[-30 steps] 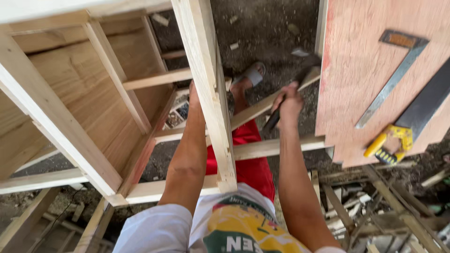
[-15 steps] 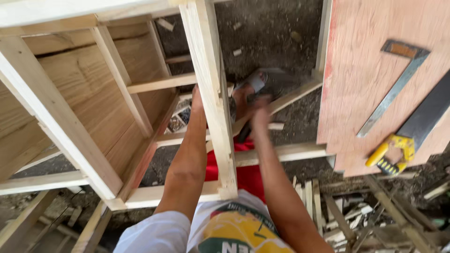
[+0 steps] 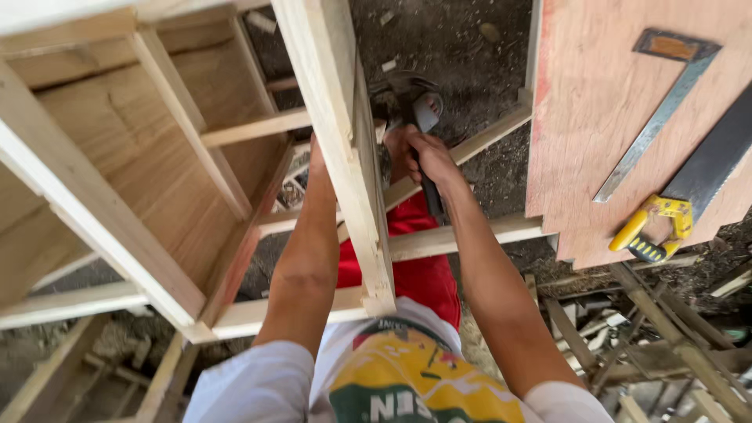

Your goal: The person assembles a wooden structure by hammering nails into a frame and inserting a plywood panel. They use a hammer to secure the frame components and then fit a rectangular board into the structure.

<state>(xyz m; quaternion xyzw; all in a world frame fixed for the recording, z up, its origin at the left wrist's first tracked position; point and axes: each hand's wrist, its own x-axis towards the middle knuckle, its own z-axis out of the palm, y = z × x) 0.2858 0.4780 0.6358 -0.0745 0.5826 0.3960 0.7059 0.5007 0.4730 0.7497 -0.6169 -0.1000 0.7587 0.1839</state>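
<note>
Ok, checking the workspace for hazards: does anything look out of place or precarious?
The handsaw lies on the plywood sheet with its yellow handle at the lower edge, part of it overhanging. Offcuts litter the ground. The right hand grips a hammer; nothing looks damaged.

The right hand (image 3: 423, 153) has swung from out on the diagonal batten at the right, a second ago, in to just beside the upright post (image 3: 345, 149). The hammer (image 3: 415, 106) has come with it: its head, earlier pointing right near the plywood edge, now stands above the hand close to the post. The right forearm now runs steeper, nearer the left arm.
</note>
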